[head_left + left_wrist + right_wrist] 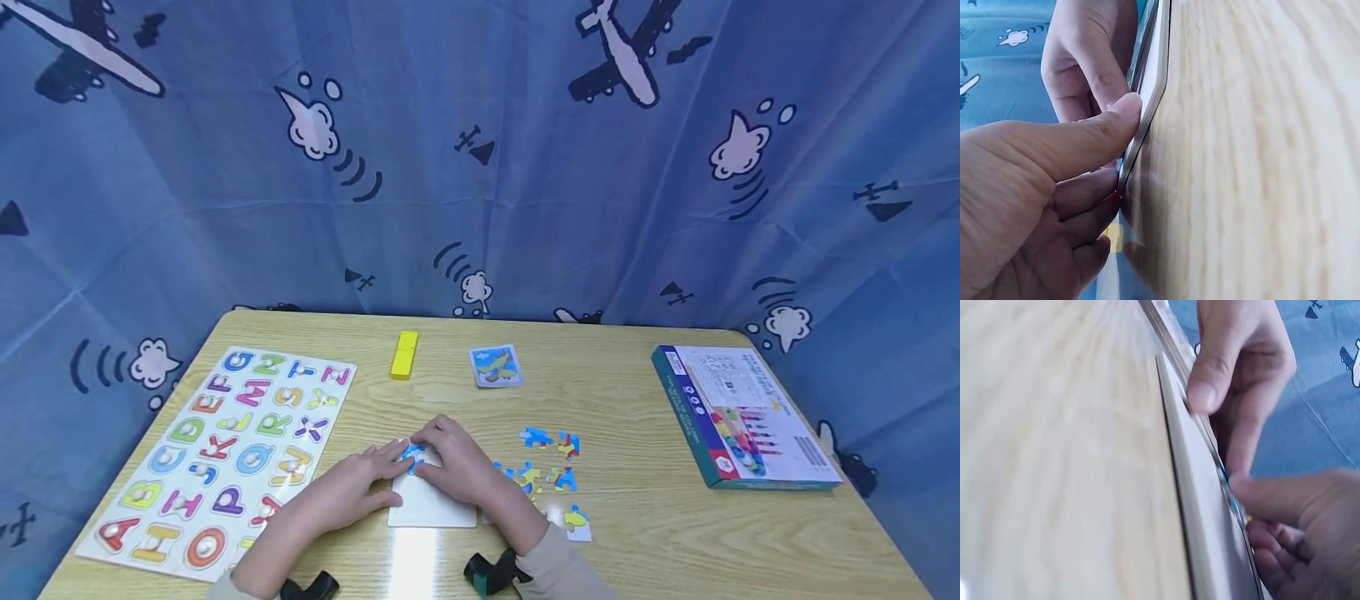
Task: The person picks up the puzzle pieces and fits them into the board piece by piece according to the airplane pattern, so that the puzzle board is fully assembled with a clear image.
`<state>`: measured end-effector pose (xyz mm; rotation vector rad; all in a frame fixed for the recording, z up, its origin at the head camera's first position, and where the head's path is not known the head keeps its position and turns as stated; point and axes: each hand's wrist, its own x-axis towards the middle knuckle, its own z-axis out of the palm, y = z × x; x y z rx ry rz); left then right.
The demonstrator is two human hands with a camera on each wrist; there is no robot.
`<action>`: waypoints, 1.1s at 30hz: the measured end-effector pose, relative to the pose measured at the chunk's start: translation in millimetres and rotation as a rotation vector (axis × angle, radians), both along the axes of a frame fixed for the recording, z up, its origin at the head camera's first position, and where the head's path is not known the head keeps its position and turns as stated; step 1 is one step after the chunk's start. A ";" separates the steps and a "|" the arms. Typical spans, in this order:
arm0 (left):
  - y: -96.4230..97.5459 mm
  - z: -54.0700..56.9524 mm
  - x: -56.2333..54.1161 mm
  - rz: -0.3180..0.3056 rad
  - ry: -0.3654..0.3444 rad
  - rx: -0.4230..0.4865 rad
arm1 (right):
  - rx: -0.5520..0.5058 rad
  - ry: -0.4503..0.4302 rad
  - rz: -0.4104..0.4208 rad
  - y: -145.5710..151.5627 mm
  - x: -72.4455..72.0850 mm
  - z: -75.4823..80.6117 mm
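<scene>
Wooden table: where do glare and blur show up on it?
Head view: a bright glare streak on the table, just below the white board; left wrist view: soft, blurred grain; right wrist view: grain smeared, and the right hand looks slightly blurred too.

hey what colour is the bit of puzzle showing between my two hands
The bit of puzzle is mostly blue; the head view shows it best.

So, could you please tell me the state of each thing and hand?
White board: lying flat.
Blue puzzle piece: on the board, partly covered.
Left hand: touching the board's corner.
Right hand: touching the blue piece.
Other puzzle pieces: scattered, partly hidden.
Alphabet board: lying flat, letters seated.
Yellow bar: lying flat.
Picture card: picture up.
Box: lying flat, seems closed.
Cloth: hanging, creased.
</scene>
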<state>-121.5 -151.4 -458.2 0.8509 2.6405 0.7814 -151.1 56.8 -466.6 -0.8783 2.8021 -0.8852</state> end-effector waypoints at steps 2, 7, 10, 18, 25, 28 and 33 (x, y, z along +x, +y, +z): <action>-0.6 -0.4 0.1 -0.001 -0.009 0.011 | -0.014 -0.029 0.011 3.6 0.0 3.3; -0.4 -0.2 -0.2 0.008 -0.028 0.028 | -0.018 -0.095 -0.004 17.1 -0.6 12.7; -0.2 -0.1 -0.2 0.006 -0.017 0.029 | -0.030 -0.109 -0.024 28.7 -0.8 17.2; -0.8 -1.1 -0.6 0.002 -0.013 0.052 | -0.059 -0.093 -0.135 74.6 2.3 25.4; -0.5 -2.8 -0.2 0.014 -0.026 0.039 | -0.031 -0.102 -0.270 115.7 4.5 29.8; -0.8 -3.4 -0.4 0.017 -0.027 0.039 | -0.017 -0.112 -0.275 128.7 1.9 28.4; -2.3 -3.6 -1.3 0.011 -0.019 0.044 | 0.011 -0.125 -0.286 139.6 -3.8 22.0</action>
